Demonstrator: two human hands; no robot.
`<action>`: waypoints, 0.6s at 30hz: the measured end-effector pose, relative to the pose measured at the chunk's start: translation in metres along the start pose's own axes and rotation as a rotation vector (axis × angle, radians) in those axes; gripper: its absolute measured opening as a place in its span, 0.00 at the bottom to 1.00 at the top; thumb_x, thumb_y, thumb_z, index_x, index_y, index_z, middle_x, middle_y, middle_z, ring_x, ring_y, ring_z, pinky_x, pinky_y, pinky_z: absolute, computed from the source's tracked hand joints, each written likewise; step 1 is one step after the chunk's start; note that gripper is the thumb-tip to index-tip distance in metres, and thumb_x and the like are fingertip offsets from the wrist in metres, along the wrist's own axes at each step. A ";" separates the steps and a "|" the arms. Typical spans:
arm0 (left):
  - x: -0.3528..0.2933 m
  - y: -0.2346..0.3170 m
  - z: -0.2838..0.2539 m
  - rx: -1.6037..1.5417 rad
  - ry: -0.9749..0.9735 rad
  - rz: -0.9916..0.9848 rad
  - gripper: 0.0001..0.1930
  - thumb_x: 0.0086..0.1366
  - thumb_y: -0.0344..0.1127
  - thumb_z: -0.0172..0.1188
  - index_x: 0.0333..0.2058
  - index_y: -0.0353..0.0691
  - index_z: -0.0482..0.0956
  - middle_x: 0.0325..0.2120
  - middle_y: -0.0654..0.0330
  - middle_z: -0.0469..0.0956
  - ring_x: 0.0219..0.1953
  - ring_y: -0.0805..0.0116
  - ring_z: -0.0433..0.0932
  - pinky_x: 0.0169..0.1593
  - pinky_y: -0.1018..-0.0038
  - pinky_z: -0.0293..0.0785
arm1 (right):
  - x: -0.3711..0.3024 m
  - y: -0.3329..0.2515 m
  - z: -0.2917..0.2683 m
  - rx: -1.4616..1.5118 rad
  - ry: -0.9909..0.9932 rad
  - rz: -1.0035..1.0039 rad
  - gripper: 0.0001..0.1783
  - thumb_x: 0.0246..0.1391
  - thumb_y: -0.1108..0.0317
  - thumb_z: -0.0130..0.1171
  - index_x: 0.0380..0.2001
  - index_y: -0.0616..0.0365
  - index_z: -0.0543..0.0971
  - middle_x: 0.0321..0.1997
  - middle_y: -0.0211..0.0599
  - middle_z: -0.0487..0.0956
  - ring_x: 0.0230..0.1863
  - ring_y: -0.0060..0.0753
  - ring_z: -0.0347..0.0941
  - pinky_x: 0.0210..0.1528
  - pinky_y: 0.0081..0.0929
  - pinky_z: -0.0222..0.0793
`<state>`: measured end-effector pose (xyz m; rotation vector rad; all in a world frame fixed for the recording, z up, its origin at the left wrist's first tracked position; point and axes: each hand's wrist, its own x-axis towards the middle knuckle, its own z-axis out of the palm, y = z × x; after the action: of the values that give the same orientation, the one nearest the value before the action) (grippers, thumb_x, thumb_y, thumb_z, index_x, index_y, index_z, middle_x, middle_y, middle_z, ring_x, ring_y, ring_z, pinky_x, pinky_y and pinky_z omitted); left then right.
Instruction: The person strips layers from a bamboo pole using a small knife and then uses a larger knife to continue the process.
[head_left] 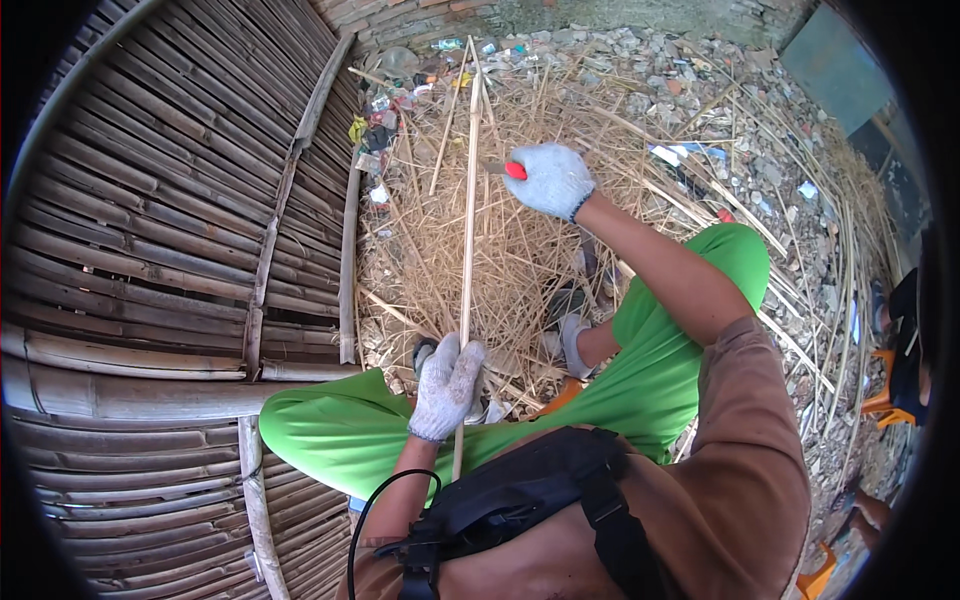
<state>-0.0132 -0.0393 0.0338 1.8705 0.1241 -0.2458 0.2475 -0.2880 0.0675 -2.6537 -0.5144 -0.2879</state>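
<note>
A long pale bamboo strip (469,230) stretches away from my lap over the ground. My left hand (447,390), in a greyish-white knit glove, is wrapped round it close to my knees. Farther out, my gloved right hand (550,180) grips a knife (516,170) by its red handle. The short blade points left, close beside the strip; whether it touches the strip I cannot tell. Thin bamboo shavings (425,255) lie in a thick heap beneath the strip and both hands.
A bamboo slat wall (150,210) rises close on my left. Rubble (660,80) and litter cover the far ground below a brick wall (420,20). Long bamboo strips (740,205) lie to the right. Another person (905,330) and an orange stool (884,390) are at the right edge.
</note>
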 end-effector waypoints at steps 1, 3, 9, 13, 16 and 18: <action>0.000 -0.002 -0.002 0.003 -0.005 -0.009 0.17 0.81 0.47 0.60 0.40 0.38 0.75 0.19 0.66 0.73 0.20 0.76 0.72 0.25 0.72 0.68 | 0.001 0.000 0.000 -0.005 0.028 -0.012 0.20 0.62 0.47 0.59 0.35 0.51 0.87 0.39 0.51 0.88 0.43 0.60 0.86 0.49 0.56 0.82; 0.003 -0.012 -0.001 0.034 0.006 0.003 0.17 0.81 0.47 0.60 0.40 0.38 0.75 0.18 0.65 0.73 0.20 0.74 0.72 0.25 0.71 0.68 | 0.007 0.003 -0.001 0.023 0.079 0.016 0.20 0.62 0.46 0.59 0.35 0.51 0.87 0.38 0.51 0.88 0.42 0.60 0.86 0.48 0.57 0.82; -0.003 -0.010 0.007 0.285 0.052 0.250 0.19 0.81 0.48 0.58 0.37 0.36 0.74 0.16 0.56 0.73 0.19 0.66 0.74 0.25 0.64 0.69 | 0.015 -0.010 -0.012 -0.043 0.011 0.049 0.19 0.62 0.48 0.58 0.36 0.51 0.88 0.39 0.51 0.89 0.43 0.57 0.87 0.48 0.54 0.83; -0.027 0.000 0.007 0.337 -0.053 0.158 0.18 0.80 0.46 0.59 0.37 0.36 0.72 0.18 0.47 0.76 0.20 0.53 0.80 0.26 0.58 0.73 | 0.051 0.033 -0.017 -0.017 0.078 0.282 0.23 0.63 0.47 0.56 0.40 0.53 0.89 0.43 0.51 0.89 0.46 0.58 0.88 0.51 0.52 0.84; -0.056 -0.004 0.013 0.455 -0.159 0.231 0.13 0.78 0.40 0.63 0.40 0.36 0.76 0.23 0.50 0.79 0.24 0.60 0.82 0.30 0.62 0.76 | 0.069 0.176 -0.063 -0.110 0.244 0.647 0.32 0.64 0.38 0.55 0.47 0.56 0.90 0.49 0.56 0.89 0.53 0.59 0.87 0.55 0.51 0.83; -0.059 -0.016 0.009 0.328 -0.111 0.228 0.16 0.79 0.44 0.64 0.42 0.36 0.76 0.21 0.55 0.78 0.20 0.66 0.80 0.27 0.68 0.76 | 0.060 0.203 -0.087 -0.147 0.308 0.724 0.35 0.62 0.35 0.57 0.45 0.58 0.90 0.46 0.59 0.89 0.52 0.60 0.88 0.56 0.49 0.83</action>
<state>-0.0748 -0.0407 0.0295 2.1702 -0.2175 -0.2209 0.3727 -0.4791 0.0878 -2.6534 0.5757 -0.5003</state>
